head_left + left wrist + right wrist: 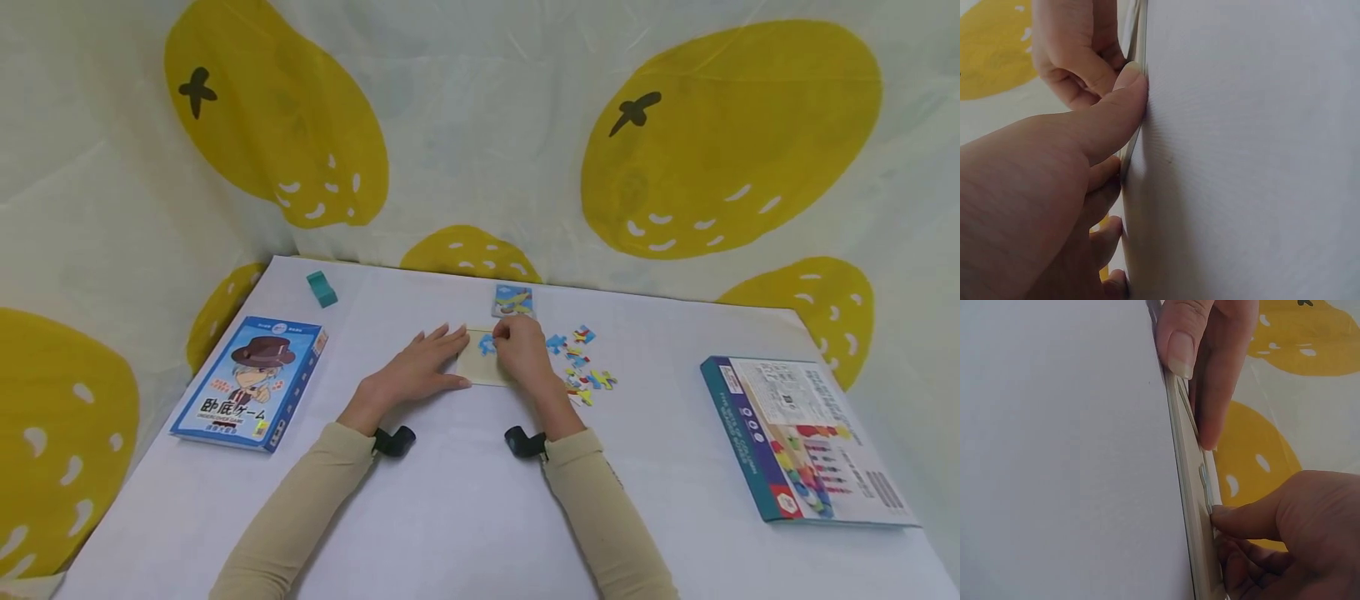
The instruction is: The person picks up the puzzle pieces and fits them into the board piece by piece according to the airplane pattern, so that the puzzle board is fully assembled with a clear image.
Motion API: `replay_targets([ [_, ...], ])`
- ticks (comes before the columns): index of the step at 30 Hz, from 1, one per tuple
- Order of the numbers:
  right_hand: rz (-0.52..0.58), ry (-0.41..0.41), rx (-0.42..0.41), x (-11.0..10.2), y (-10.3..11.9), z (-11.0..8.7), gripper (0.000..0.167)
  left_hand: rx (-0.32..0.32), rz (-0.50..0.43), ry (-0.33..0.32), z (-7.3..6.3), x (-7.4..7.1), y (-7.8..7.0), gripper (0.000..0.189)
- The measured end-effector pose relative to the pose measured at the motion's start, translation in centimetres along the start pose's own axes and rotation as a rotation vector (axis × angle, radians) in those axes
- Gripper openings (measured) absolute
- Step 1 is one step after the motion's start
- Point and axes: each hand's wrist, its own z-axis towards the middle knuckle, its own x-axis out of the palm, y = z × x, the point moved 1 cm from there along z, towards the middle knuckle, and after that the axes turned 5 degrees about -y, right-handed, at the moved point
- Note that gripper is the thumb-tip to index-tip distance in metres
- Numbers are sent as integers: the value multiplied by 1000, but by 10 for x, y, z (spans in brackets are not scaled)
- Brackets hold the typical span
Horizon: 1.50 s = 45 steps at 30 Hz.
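Firstly, sleeves: beige left sleeve (300, 508) and right sleeve (611, 517) reach in from the near edge over the white table (450, 525), a black wrist camera (395, 442) at the left cuff and another at the right.
Colour box: teal-edged box (813, 433) lies flat at near right, well apart from the hands, presumably to leave working room.
Cartoon box: blue box (251, 383) lies at left, likewise set aside.
Left hand: fingers extended and spread, the hand (420, 367) touches the left side of the tray, thumb at its near edge; judged to be steadying it.
Right hand: fingers curled, the hand (525, 354) appears to pinch a blue piece (487, 343) by its right end; a fingertip hold suits so thin a part.
Tray: pale tray (480, 371) lies flat at centre between the hands, the blue piece over it.
Loose pieces: puzzle pieces (602, 379) lie right of the tray, probably for easy reach.
Picture card: card (512, 298) lies just beyond the tray, perhaps for viewing.
Green block: small block (322, 289), far left.
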Motion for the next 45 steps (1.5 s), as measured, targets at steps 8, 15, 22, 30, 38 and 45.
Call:
replay_targets([
  [8, -32, -30, 3, 9, 0, 6, 7, 0, 29, 6, 1, 0, 0, 83],
  [15, -95, -20, 32, 13, 5, 9, 14, 20, 43, -10, 1, 1, 1, 82],
  [22, -126, -35, 57, 13, 8, 8, 17, 40, 45, -24, 0, 0, -2, 80],
  [30, -139, -34, 62, 14, 11, 9, 18, 55, 78, -18, -1, -1, -1, 77],
  [38, -111, -14, 57, 10, 8, 9, 15, 44, 105, -4, -1, -4, -5, 77],
  [45, -25, 48, 8, -4, 4, 7, 7, 23, 133, 14, -1, -4, -7, 77],
])
